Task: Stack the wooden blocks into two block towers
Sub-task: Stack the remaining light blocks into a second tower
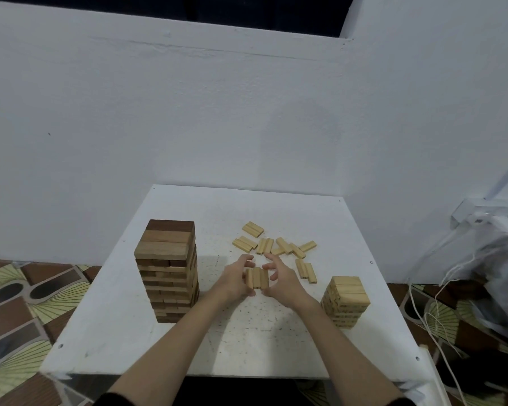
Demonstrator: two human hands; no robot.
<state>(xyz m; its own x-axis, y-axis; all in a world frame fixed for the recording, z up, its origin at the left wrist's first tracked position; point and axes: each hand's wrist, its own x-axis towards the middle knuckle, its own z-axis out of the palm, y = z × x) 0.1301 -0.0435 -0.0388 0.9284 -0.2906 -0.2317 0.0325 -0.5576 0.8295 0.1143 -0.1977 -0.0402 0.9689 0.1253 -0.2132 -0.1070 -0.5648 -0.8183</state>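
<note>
Three pale blocks (257, 278) side by side at table (129, 332) centre, clamped between left hand (235, 279) and right hand (282, 278), fingers curled round both ends. Loose blocks (276, 246) scattered just behind. Tall dark tower (167, 269) to the left, short pale tower (345, 300) right. Cables (431, 312) on floor, far right.

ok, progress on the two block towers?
Done: the tall dark brown wooden tower stands at left; the short pale wooden tower at right is part built. In hand: left hand and right hand squeeze a row of three pale wooden blocks together. Left: the loose pale blocks scattered on the white table.
</note>
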